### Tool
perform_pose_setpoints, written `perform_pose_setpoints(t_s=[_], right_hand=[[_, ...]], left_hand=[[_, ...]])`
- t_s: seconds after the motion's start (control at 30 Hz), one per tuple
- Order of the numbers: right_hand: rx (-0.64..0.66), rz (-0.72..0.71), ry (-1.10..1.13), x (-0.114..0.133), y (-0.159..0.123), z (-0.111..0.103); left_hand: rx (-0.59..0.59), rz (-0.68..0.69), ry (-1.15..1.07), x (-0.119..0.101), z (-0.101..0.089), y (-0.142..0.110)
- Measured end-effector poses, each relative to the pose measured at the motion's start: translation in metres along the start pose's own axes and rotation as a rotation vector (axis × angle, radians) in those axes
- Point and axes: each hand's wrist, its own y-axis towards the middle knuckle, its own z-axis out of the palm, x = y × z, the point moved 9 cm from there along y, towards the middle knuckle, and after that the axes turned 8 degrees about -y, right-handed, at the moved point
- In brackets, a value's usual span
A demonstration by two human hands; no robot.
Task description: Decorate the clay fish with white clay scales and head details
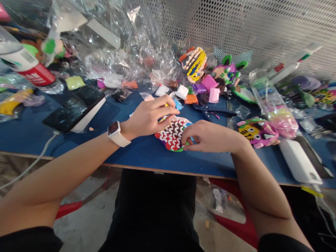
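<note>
A flat modelling-clay figure (174, 134) lies on the blue table near its front edge. Rows of small white curved strips cover its red and brown surface, and green shows along the lower rim. My left hand (154, 113), with a watch on the wrist, reaches over the figure's upper left side. Its fingers are stretched out, and the thumb lies close to the surface. At the figure's lower right, my right hand (201, 136) is curled, thumb and index finger pinched at the green rim. Those fingers hide the figure's right part.
Behind the figure lie small clay packets (181, 91), dark-handled scissors (215, 110) and crumpled clear bags (118, 59). Finished clay figures (258, 133) lie to the right, beside a white power bank (299, 161). A bottle (34, 66) and a black-screened device (75, 108) are on the left.
</note>
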Motion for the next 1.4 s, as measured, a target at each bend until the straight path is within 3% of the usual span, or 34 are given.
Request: perform_pose_setpoints(t_s=[0.77,1.4], right_hand=[[-0.014,-0.038,0.004,0.0073,0.0012,0.0004],[-0.14,-0.101,-0.012,0.0077,-0.0016,-0.0088]], left_hand=[[0.025,-0.005,-0.001,-0.0002,0.0026,0.0008],[0.045,-0.018,-0.001,-0.0007,0.0033,0.0016]])
